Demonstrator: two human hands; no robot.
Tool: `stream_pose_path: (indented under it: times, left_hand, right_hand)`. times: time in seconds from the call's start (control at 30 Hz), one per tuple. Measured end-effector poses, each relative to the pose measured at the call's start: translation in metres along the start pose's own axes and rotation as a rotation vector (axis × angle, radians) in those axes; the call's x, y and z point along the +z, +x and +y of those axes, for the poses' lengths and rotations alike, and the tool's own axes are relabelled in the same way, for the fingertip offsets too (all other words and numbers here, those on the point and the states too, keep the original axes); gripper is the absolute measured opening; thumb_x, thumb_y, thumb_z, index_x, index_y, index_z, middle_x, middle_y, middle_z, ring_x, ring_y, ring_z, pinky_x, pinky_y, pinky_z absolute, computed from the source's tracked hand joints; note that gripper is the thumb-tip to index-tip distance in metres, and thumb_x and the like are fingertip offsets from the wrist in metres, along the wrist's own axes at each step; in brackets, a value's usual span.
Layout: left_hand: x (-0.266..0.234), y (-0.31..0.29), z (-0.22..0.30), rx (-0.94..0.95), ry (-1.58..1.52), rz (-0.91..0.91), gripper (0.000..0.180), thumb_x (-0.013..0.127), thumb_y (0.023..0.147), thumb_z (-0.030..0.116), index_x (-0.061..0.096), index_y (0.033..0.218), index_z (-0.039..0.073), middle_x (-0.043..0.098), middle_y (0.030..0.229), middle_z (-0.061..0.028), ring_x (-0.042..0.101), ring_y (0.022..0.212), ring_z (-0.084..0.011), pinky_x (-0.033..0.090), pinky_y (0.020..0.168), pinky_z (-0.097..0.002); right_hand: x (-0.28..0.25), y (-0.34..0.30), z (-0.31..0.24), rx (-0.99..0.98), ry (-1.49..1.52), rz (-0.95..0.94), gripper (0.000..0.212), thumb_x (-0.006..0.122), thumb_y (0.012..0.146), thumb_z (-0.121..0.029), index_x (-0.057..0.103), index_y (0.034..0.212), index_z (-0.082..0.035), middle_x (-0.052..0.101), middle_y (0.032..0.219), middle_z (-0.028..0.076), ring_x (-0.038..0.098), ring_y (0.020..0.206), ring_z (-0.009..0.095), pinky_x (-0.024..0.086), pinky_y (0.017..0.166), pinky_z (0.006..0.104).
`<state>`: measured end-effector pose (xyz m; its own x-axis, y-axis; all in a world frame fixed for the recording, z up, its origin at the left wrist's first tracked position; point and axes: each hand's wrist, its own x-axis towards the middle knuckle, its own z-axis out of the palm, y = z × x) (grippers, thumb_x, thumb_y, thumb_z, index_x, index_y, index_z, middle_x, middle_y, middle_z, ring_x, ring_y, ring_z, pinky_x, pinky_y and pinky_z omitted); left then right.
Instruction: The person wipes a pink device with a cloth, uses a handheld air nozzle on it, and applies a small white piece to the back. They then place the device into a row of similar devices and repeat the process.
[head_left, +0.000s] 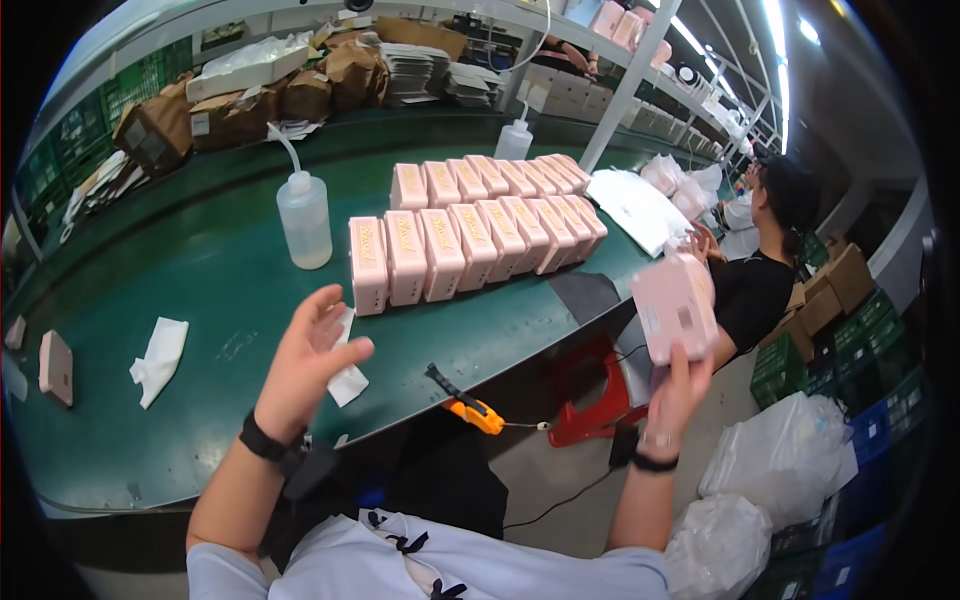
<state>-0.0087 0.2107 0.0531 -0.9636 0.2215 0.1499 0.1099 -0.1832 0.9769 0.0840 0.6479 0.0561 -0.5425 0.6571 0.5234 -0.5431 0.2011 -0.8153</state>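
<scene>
My right hand [680, 395] is raised off the table's right edge, fingers closed on a pale pink box-shaped case [675, 308] with a label and a dark square patch. My left hand [308, 355] is over the green table, fingers spread and holding nothing. Beside its thumb lies a white cloth [347, 383], partly hidden by the hand. Just beyond are two rows of upright pink cases [440, 255] with gold lettering on their narrow sides. Another pink case [57, 368] stands at the far left.
A squeeze bottle [304, 222] stands left of the rows; a second bottle [514, 140] is behind. An orange-and-black tool [472, 412] hangs over the front edge. Beside the right end sits a co-worker [770, 250]. A red stool [585, 405] and plastic bags [780, 455] are at right.
</scene>
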Motion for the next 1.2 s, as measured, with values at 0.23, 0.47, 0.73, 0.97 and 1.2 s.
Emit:
stream_pose_path:
  times: [0.23, 0.47, 0.73, 0.97, 1.2]
  left_hand:
    - [-0.003, 0.034, -0.015, -0.123, -0.013, 0.133, 0.077, 0.074, 0.084, 0.004, 0.033, 0.15, 0.0, 0.037, 0.154, -0.0153, 0.032, 0.147, -0.0294, 0.029, 0.118, -0.0414]
    - [-0.029, -0.043, 0.011, -0.094, 0.081, -0.013, 0.067, 0.075, 0.084, 0.004, 0.043, 0.143, 0.002, 0.048, 0.145, -0.0135, 0.045, 0.137, -0.0255, 0.037, 0.113, -0.039]
    - [-0.113, -0.138, 0.053, -0.104, 0.254, 0.275, 0.051, 0.07, 0.085, -0.001, 0.053, 0.133, 0.003, 0.06, 0.126, -0.0072, 0.057, 0.119, -0.0181, 0.045, 0.104, -0.0344]
    - [-0.287, -0.178, 0.111, -0.067, 1.212, 0.962, 0.078, 0.086, 0.073, 0.031, 0.051, 0.133, -0.004, 0.055, 0.127, -0.0177, 0.055, 0.118, -0.0293, 0.046, 0.102, -0.0373]
    - [-0.425, -0.167, 0.125, -0.543, 1.423, 1.334, 0.089, 0.09, 0.062, 0.038, 0.051, 0.129, -0.005, 0.05, 0.136, -0.0259, 0.052, 0.126, -0.0407, 0.045, 0.106, -0.0437]
  right_hand:
    - [-0.013, 0.179, 0.196, 0.109, -0.123, 0.051, 0.034, 0.074, 0.086, -0.002, 0.056, 0.114, 0.002, 0.066, 0.108, 0.009, 0.064, 0.095, 0.016, 0.052, 0.083, 0.0308]
    - [0.037, 0.226, 0.27, 0.429, -0.105, -0.034, 0.027, 0.072, 0.077, 0.001, 0.061, 0.102, 0.001, 0.067, 0.102, 0.009, 0.064, 0.09, 0.019, 0.051, 0.078, 0.0316]
    - [0.041, 0.186, 0.234, 0.448, -0.204, -0.474, 0.042, 0.055, 0.093, -0.018, 0.058, 0.132, -0.002, 0.065, 0.118, 0.007, 0.059, 0.106, 0.018, 0.047, 0.09, 0.0318]
    - [-0.003, -0.003, 0.06, 0.612, -0.305, -0.746, 0.02, 0.061, 0.097, -0.008, 0.064, 0.116, -0.001, 0.069, 0.092, 0.005, 0.054, 0.066, 0.006, 0.043, 0.061, 0.0189]
    - [0.039, -0.19, 0.063, 0.598, -0.036, -1.038, 0.076, 0.063, 0.09, 0.004, 0.026, 0.156, -0.004, 0.041, 0.153, 0.011, 0.061, 0.109, 0.017, 0.05, 0.09, 0.0317]
